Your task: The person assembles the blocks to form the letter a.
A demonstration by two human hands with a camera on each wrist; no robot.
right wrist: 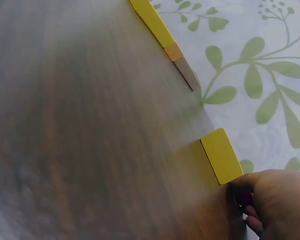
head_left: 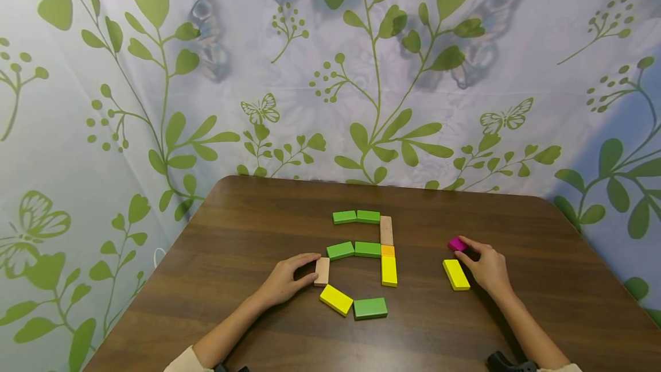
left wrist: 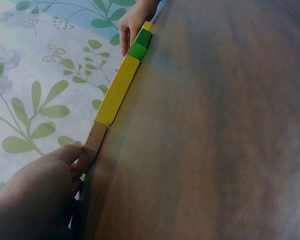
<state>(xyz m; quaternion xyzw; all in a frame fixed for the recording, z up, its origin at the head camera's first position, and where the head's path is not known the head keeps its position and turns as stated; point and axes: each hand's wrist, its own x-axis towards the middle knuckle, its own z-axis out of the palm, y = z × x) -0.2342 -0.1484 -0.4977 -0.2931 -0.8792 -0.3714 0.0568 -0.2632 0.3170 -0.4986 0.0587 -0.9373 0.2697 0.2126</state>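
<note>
My left hand (head_left: 283,281) pinches a plain wooden block (head_left: 322,271) at the left side of an arrangement of blocks. In the left wrist view that wooden block (left wrist: 92,146) meets the end of a yellow block (left wrist: 119,90). Over on the right, my right hand (head_left: 488,268) holds a small magenta block (head_left: 457,244) between thumb and fingers. A loose yellow block (head_left: 457,275) lies just in front of it. In the right wrist view my hand (right wrist: 282,202) mostly hides the magenta block (right wrist: 245,198), beside the yellow block (right wrist: 222,156).
Green blocks (head_left: 368,250) form two short rows. A wooden block (head_left: 386,231), an orange block (head_left: 388,251) and a yellow block (head_left: 389,271) line the right side. Below lie a tilted yellow block (head_left: 336,300) and a green block (head_left: 370,308). A patterned cloth hangs behind the brown table (head_left: 248,211).
</note>
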